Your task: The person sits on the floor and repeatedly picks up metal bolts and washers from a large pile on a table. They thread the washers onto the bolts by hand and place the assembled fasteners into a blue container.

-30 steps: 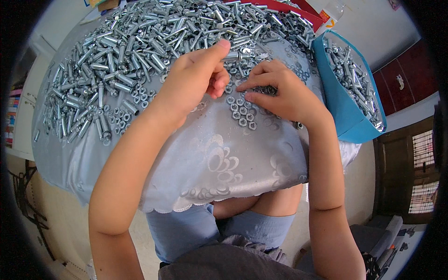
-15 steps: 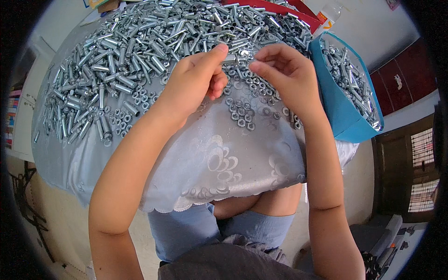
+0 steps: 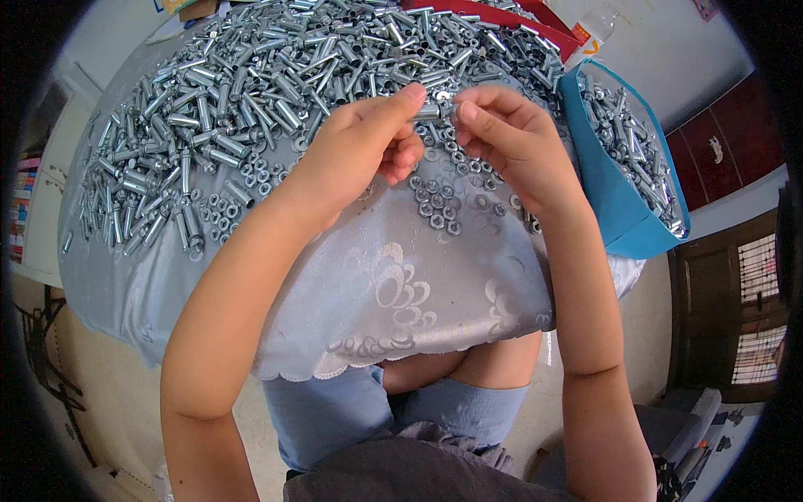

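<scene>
My left hand (image 3: 358,149) is closed around a silver sleeve anchor bolt (image 3: 429,112), held level above the near edge of the metal heap, its end sticking out to the right past my thumb. At that end my right hand (image 3: 520,144) pinches with thumb and fingertips. Whatever small piece sits in the pinch is mostly covered, and I cannot make it out. Just below the hands, loose hex nuts (image 3: 437,203) lie in a cluster on the grey patterned tablecloth (image 3: 376,309), with flat washers (image 3: 483,202) to their right.
A large heap of sleeves and anchor bolts (image 3: 226,100) covers the table's far and left parts. More nuts (image 3: 219,211) lie at the left. At the right stands a blue bin (image 3: 623,205) filled with anchors. Behind are a red tray (image 3: 544,25) and a clear bottle (image 3: 592,33).
My right fingertips have closed in on the end of the anchor bolt. The left hand, still holding it, has shifted slightly right, partly because the whole view moved a little.
</scene>
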